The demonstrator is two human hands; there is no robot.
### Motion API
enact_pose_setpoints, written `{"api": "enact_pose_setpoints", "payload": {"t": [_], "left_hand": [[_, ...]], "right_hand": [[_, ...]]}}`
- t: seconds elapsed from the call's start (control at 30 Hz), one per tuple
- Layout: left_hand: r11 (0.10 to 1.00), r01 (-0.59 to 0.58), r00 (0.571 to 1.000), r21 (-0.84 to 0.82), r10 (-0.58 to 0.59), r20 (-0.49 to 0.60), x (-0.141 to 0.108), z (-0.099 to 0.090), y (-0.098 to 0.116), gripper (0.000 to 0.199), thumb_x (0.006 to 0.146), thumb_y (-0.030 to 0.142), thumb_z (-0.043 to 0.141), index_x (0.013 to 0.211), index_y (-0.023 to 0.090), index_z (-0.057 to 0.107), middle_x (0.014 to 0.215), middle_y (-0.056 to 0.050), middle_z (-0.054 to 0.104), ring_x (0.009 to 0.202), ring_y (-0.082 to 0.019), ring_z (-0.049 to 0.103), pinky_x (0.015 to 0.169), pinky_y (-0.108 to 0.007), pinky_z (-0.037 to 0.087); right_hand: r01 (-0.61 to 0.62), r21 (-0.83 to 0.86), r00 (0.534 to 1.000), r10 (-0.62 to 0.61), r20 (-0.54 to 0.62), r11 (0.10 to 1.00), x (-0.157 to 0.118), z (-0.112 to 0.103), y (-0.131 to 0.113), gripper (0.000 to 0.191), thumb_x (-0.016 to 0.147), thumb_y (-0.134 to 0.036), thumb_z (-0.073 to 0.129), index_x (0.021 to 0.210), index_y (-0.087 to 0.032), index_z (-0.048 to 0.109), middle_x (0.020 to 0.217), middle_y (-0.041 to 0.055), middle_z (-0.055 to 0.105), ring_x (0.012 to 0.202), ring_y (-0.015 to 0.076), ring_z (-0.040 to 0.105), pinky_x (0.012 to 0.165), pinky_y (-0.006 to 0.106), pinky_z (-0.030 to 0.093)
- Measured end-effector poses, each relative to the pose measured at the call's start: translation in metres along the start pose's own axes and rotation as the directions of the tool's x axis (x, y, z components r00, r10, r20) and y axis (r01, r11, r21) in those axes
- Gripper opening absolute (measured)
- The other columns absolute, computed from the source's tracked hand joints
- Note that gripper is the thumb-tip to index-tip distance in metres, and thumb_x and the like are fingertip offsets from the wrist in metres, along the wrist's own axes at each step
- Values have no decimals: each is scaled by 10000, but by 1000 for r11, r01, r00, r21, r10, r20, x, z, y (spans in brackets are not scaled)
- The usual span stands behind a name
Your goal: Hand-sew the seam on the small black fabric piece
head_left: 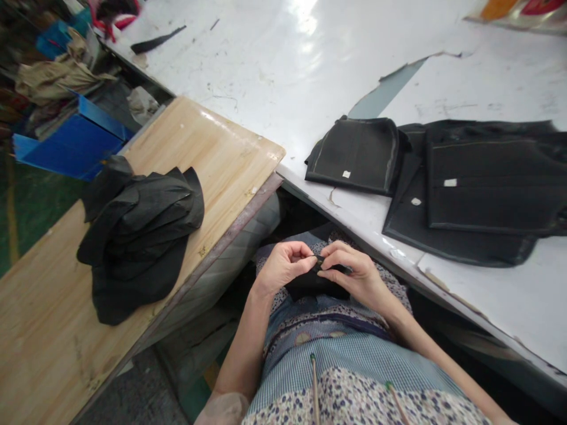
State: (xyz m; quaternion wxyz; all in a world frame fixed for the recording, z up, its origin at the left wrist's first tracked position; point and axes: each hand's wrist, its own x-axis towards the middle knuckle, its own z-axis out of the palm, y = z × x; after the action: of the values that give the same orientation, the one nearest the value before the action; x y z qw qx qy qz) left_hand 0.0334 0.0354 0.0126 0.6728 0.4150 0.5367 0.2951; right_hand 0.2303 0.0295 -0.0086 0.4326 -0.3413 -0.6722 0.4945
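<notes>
Over the lap, a small black fabric piece (316, 284) is pinched at its upper edge by both hands. My left hand (286, 267) grips it with thumb and forefinger from the left. From the right, my right hand (349, 268) holds the same edge, its fingertips almost touching those of the left. A pile of black fabric pieces (146, 236) lies on the wooden board (221, 139) at the left. Stacked black panels (496, 183) with small white tags lie on the white table (283, 71), beside a smaller folded black piece (358, 153).
A blue box (77, 139) and crumpled tan cloth (55, 77) are beyond the board at the far left. The white table's edge (376, 236) runs diagonally close to my right arm. A dark strip (157, 41) and a plastic packet (522, 13) lie farther back.
</notes>
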Motion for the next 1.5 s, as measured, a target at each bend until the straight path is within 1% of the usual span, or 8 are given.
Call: {"api": "enact_pose_setpoints", "payload": {"t": [0.27, 0.47, 0.57, 0.7, 0.87, 1.13, 1.33, 1.5], "left_hand": [[1000, 8, 999, -16, -7, 49, 1, -1, -4, 241, 737, 335, 736, 743, 112, 643, 662, 8, 570, 548, -61, 444, 514, -178, 329], [1000, -9, 1000, -23, 10, 17, 2, 3, 1, 238, 738, 335, 724, 723, 121, 621, 636, 19, 555, 533, -61, 431, 504, -179, 318], [1000, -7, 1000, -28, 7, -3, 1, 4, 2, 241, 728, 339, 724, 711, 124, 615, 632, 18, 560, 530, -67, 443, 511, -187, 339], [1000, -28, 999, 7, 28, -38, 0, 7, 1, 223, 731, 326, 719, 709, 135, 604, 623, 30, 548, 522, -64, 434, 511, -188, 334], [996, -65, 997, 54, 67, -39, -2, 15, 3, 187, 738, 287, 692, 696, 142, 582, 602, 45, 521, 517, -61, 418, 507, -185, 326], [984, -102, 993, 149, 110, -47, -4, 18, 1, 138, 766, 248, 662, 716, 145, 586, 606, 45, 525, 510, -61, 412, 490, -184, 317], [991, -81, 993, 105, 90, -77, -2, 21, -3, 142, 746, 248, 666, 693, 144, 584, 595, 38, 531, 501, -64, 418, 477, -185, 310], [997, -53, 994, 63, 58, -89, 1, 19, -8, 175, 735, 286, 697, 706, 142, 602, 606, 34, 545, 501, -62, 426, 480, -184, 318]], "right_hand": [[-63, 70, 997, 60, 42, 996, 0, -4, -2, 88, 867, -157, 738, 864, -214, 671, 998, 38, 639, 937, 183, 633, 860, 321, 498], [-51, -66, 997, 55, 45, 996, -2, -3, -10, 66, 863, -205, 749, 854, -231, 689, 1032, 49, 607, 970, 203, 617, 860, 338, 504], [-35, -54, 991, 41, 124, 998, -3, -5, -14, 54, 881, -243, 734, 832, -237, 711, 1078, 59, 575, 994, 207, 601, 880, 348, 504], [-163, 48, 983, 159, 88, 985, 0, -5, -13, 158, 920, -341, 678, 832, -210, 682, 1032, 69, 632, 992, 223, 615, 889, 367, 499], [-403, 211, 906, 421, -45, 891, 6, 2, -8, 232, 835, -362, 742, 842, -198, 578, 765, -7, 573, 688, 141, 541, 601, 257, 455], [-462, 369, 864, 503, -18, 807, 11, 6, -10, 210, 731, -233, 730, 854, -191, 566, 787, -21, 584, 690, 120, 550, 642, 256, 445], [-540, 491, 790, 612, 16, 684, 14, 8, -5, 208, 638, -195, 736, 782, -177, 586, 753, -21, 605, 642, 104, 531, 591, 231, 409], [-535, 518, 780, 626, -3, 668, 16, 5, -1, 213, 599, -173, 729, 786, -174, 626, 739, -18, 615, 649, 110, 544, 589, 228, 435]]}}
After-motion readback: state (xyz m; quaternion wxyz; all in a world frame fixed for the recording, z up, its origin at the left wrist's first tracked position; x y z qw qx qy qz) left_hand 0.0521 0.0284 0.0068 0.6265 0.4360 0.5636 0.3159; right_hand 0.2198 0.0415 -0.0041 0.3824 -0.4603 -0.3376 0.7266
